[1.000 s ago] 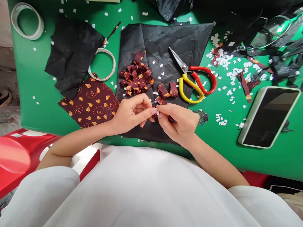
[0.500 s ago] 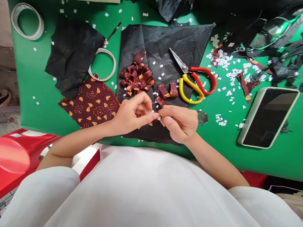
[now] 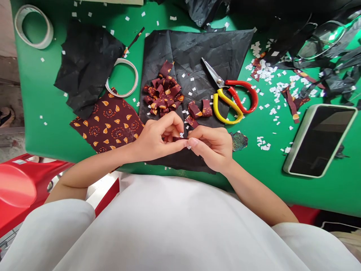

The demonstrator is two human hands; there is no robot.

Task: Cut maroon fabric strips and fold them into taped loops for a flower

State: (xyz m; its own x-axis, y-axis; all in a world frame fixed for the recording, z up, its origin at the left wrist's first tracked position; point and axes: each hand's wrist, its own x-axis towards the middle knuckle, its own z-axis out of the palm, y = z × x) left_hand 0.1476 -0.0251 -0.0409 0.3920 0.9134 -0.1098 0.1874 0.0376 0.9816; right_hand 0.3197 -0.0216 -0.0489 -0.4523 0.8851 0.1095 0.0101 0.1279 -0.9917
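Note:
Between thumb and fingers my left hand (image 3: 159, 137) is closed on a small maroon fabric strip (image 3: 178, 139), mostly hidden by the fingers. My right hand (image 3: 213, 146) pinches at the strip's right end, thumb against forefinger, fingertips touching the left thumb tip. Small white paper bits show around the fingertips. Just beyond the hands are folded maroon fabric loops (image 3: 195, 109) and a larger looped maroon cluster (image 3: 163, 94), both on a black sheet (image 3: 191, 45). Scissors (image 3: 224, 90) with one red and one yellow handle lie open there.
Left are a printed maroon cloth (image 3: 108, 124), a black piece (image 3: 84, 64) and two tape rolls (image 3: 121, 93) (image 3: 45, 39). Right on the green table (image 3: 282, 184) lie scattered white paper bits (image 3: 269, 71), fabric scraps (image 3: 290, 103) and a phone (image 3: 320, 141).
My right thumb has moved left to meet the forefinger at the strip's end, and the right hand has turned slightly. More of the maroon strip shows between my left fingers. The surroundings are unchanged.

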